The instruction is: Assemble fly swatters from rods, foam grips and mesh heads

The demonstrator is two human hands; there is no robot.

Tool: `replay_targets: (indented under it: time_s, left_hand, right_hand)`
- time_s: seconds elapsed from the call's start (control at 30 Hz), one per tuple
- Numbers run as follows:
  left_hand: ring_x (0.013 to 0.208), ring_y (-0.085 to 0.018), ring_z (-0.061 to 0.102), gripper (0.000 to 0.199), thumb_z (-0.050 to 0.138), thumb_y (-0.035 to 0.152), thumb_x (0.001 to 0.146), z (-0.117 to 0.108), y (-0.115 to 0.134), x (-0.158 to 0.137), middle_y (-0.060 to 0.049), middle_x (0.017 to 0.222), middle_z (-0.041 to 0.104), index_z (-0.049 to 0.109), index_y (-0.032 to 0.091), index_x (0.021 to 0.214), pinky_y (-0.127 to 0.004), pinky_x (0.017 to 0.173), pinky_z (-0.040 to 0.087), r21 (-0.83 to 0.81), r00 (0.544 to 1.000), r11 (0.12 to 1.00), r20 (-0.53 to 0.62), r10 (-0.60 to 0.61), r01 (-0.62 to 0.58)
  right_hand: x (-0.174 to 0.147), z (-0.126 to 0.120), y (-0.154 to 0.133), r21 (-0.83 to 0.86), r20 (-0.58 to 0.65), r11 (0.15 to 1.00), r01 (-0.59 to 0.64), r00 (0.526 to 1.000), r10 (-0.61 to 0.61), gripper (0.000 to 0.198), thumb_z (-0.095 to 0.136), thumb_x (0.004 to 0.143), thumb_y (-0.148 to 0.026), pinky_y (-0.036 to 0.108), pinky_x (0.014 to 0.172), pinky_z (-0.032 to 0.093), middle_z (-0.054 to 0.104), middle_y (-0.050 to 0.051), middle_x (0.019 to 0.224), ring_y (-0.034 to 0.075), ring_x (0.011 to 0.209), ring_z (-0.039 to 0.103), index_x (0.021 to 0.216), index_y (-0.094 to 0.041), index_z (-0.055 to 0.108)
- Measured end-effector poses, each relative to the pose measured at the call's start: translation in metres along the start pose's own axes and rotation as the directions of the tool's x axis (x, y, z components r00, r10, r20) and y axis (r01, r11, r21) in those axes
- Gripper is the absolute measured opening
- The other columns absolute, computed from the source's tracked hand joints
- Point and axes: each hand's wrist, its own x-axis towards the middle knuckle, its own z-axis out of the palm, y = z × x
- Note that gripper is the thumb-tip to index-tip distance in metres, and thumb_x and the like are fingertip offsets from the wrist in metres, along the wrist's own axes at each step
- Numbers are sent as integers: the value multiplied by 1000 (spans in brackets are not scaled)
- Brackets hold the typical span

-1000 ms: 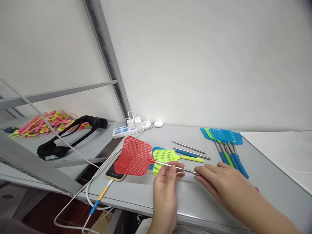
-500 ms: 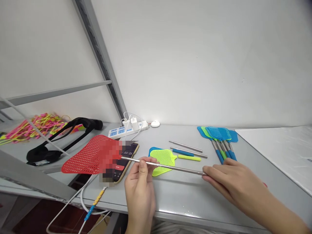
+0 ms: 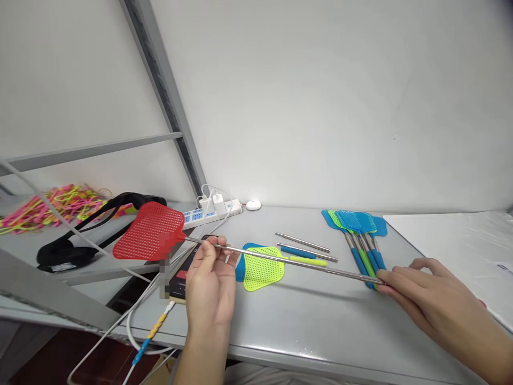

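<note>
A fly swatter with a red perforated head (image 3: 149,233) and a long steel telescopic rod (image 3: 296,262) is held out across the desk, tilting down to the right. My left hand (image 3: 211,283) pinches the rod just behind the red head. The far end of the rod is gripped by my right hand (image 3: 428,299), which partly covers it. Beneath the rod lie a lime-green swatter head (image 3: 263,272) and a blue swatter head (image 3: 240,270). Two steel rods, one (image 3: 302,242) bare and one with a blue grip (image 3: 297,252), rest behind, beside a lime-green grip (image 3: 308,261).
Several swatters with blue and green heads (image 3: 355,220) are stacked at the back right, near white sheeting (image 3: 444,240). A phone (image 3: 178,286), cables and a power strip (image 3: 212,213) occupy the left. Beyond them are a black strap-like frame (image 3: 66,251) and colourful cords (image 3: 52,211).
My hands have moved apart, and the rod has grown much longer between them. My right hand went right, my left hand left and slightly up, with the red head.
</note>
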Motion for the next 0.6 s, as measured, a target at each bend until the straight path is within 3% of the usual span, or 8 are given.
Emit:
replay_targets:
  time_s: [0.1, 0.3, 0.37, 0.47, 0.6]
  left_hand:
    - [67, -9, 54, 15, 59, 20, 92, 0, -3, 8, -1, 82, 62, 66, 14, 80, -27, 71, 51, -34, 1000, 999, -17, 13, -13]
    - [81, -12, 60, 17, 64, 35, 91, 18, -24, 0, -2, 94, 67, 70, 19, 90, -28, 76, 50, -25, 996, 995, -11, 93, -93]
    - [91, -15, 62, 21, 64, 38, 90, 26, -38, -15, -6, 99, 68, 70, 19, 96, -28, 78, 50, 50, 998, 999, 66, 0, -3]
    - [99, -20, 63, 31, 58, 45, 92, 33, -59, -37, -10, 102, 69, 69, 17, 98, -34, 81, 51, 146, 966, 978, 191, -176, 150]
    - [93, -18, 64, 27, 56, 41, 94, 37, -64, -39, -8, 95, 70, 67, 17, 87, -32, 81, 51, 137, 969, 977, 165, -186, 164]
  right_hand:
    - [-11, 8, 11, -7, 80, 1000, 12, 997, -12, 23, 41, 102, -34, 36, 78, 36, 63, -1, 76, 14, 60, 53, 95, -23, 61]
    - [2, 25, 5, -84, -49, 996, -27, 999, 23, 17, 42, 102, -27, 35, 76, 35, 62, 0, 73, 15, 63, 51, 95, -20, 56]
    - [14, 28, -1, -63, -41, 998, -28, 999, 25, 18, 42, 102, -29, 33, 73, 35, 62, 0, 74, 15, 62, 50, 95, -19, 56]
    - [33, 30, -8, -47, -24, 999, -13, 1000, 12, 24, 43, 101, -36, 32, 69, 33, 62, 0, 73, 15, 60, 49, 90, -19, 56]
    - [48, 31, -10, -74, -47, 997, 22, 999, -25, 28, 44, 101, -33, 30, 65, 31, 58, -2, 65, 14, 53, 42, 78, -20, 53]
